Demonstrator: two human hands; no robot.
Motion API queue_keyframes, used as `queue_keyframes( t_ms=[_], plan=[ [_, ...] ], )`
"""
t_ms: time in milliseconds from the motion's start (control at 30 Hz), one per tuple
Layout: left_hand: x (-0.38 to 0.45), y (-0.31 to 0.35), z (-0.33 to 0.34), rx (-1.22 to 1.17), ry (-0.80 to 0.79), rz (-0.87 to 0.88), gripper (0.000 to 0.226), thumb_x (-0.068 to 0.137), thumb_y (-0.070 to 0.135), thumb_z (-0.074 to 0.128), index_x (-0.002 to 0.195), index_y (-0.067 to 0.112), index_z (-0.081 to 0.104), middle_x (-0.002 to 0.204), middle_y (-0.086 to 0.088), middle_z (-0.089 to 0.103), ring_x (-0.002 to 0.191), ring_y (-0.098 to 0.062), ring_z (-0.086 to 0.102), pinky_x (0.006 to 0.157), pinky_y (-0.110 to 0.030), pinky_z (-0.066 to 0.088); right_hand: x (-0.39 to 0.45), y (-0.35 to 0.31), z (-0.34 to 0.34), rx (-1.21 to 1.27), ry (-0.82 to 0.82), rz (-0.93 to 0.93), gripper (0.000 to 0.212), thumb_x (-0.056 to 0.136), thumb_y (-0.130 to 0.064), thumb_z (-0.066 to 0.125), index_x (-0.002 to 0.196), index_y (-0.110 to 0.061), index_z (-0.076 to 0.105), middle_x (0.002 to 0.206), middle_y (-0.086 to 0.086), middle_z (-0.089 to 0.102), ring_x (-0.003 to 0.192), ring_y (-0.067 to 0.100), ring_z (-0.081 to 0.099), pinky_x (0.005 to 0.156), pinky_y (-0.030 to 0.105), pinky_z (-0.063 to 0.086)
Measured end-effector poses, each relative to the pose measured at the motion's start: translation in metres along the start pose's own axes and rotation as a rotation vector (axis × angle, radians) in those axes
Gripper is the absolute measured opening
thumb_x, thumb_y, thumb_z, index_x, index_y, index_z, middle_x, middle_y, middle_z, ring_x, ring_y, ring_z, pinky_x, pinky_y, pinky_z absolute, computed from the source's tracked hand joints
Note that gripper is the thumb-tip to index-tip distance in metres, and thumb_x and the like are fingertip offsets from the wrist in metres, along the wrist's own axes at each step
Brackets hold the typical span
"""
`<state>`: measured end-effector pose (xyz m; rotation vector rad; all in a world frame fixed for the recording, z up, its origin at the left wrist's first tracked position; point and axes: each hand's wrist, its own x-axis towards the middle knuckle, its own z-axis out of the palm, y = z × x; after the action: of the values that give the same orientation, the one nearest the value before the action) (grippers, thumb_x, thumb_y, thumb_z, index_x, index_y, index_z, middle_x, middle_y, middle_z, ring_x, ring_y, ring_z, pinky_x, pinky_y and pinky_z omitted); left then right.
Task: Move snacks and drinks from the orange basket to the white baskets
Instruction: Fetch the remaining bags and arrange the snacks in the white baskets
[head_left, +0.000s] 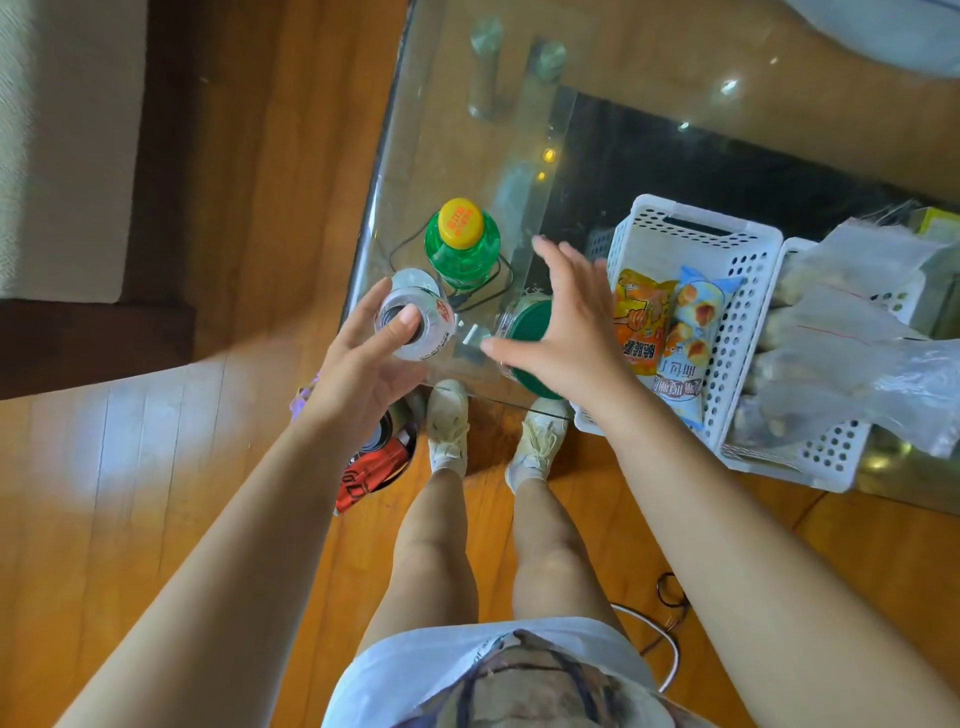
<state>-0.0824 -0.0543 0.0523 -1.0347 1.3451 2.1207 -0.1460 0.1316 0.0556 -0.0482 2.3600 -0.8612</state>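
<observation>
Left hand (371, 358) grips a clear bottle (415, 322) over the glass surface (467, 130). Right hand (561, 317), fingers spread, hovers over a green-lidded jar (535, 332) beside the white basket (727, 234). Best: carry the bottle upright, lower it beside the snack packets (670, 322). Orange basket not visible.

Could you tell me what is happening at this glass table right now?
A person stands at the glass table. The left hand holds a clear bottle; the right hand is spread open over a green-lidded jar. A green bottle stands behind. Two snack packets already lie in a white basket.
</observation>
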Motion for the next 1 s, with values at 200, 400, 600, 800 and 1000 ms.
queue_keyframes(
  t_ms=[200, 400, 600, 800, 1000],
  plan=[
    [0.006, 0.000, -0.001, -0.119, 0.046, -0.006, 0.051, 0.085, 0.021, 0.057, 0.133, 0.025, 0.042, 0.114, -0.003, 0.066, 0.087, -0.019, 0.072, 0.071, -0.027, 0.058, 0.032, -0.049, -0.006, 0.273, -0.021, -0.220, 0.067, 0.077, -0.016, 0.071, 0.137, -0.026, 0.043, 0.146, 0.001, 0.037, 0.137, 0.012, 0.030, 0.104, 0.022, 0.024],
    [0.024, 0.012, 0.014, -0.120, 0.075, -0.025, 0.063, 0.073, 0.028, 0.063, 0.133, 0.026, 0.045, 0.121, -0.005, 0.059, 0.101, -0.022, 0.066, 0.072, -0.030, 0.058, 0.044, -0.049, -0.009, 0.216, 0.078, -0.193, 0.035, 0.080, -0.030, 0.068, 0.112, -0.018, 0.058, 0.111, -0.003, 0.062, 0.099, 0.018, 0.055, 0.081, 0.028, 0.042],
    [0.042, 0.022, 0.039, -0.118, 0.078, -0.055, 0.055, 0.069, 0.029, 0.066, 0.123, 0.030, 0.051, 0.133, -0.010, 0.047, 0.118, -0.025, 0.056, 0.070, -0.028, 0.057, 0.045, -0.022, -0.038, 0.231, 0.192, -0.123, 0.036, 0.080, -0.032, 0.068, 0.112, -0.017, 0.059, 0.108, 0.002, 0.065, 0.099, 0.023, 0.059, 0.088, 0.038, 0.047],
    [0.061, 0.031, 0.072, -0.033, 0.021, -0.066, 0.044, 0.082, 0.027, 0.064, 0.123, 0.030, 0.050, 0.131, -0.008, 0.051, 0.124, -0.029, 0.052, 0.073, -0.030, 0.059, 0.037, 0.004, -0.060, 0.199, 0.225, -0.073, 0.033, 0.080, -0.032, 0.068, 0.110, -0.021, 0.059, 0.096, -0.007, 0.059, 0.092, 0.018, 0.057, 0.084, 0.034, 0.046],
    [0.072, 0.035, 0.094, 0.063, -0.009, -0.096, 0.058, 0.075, 0.033, 0.067, 0.131, 0.031, 0.049, 0.130, -0.008, 0.051, 0.117, -0.031, 0.057, 0.093, -0.042, 0.053, 0.029, 0.016, -0.070, 0.189, 0.219, -0.033, 0.036, 0.081, -0.030, 0.068, 0.114, -0.017, 0.058, 0.108, 0.004, 0.064, 0.099, 0.023, 0.058, 0.089, 0.042, 0.047]
  ],
)
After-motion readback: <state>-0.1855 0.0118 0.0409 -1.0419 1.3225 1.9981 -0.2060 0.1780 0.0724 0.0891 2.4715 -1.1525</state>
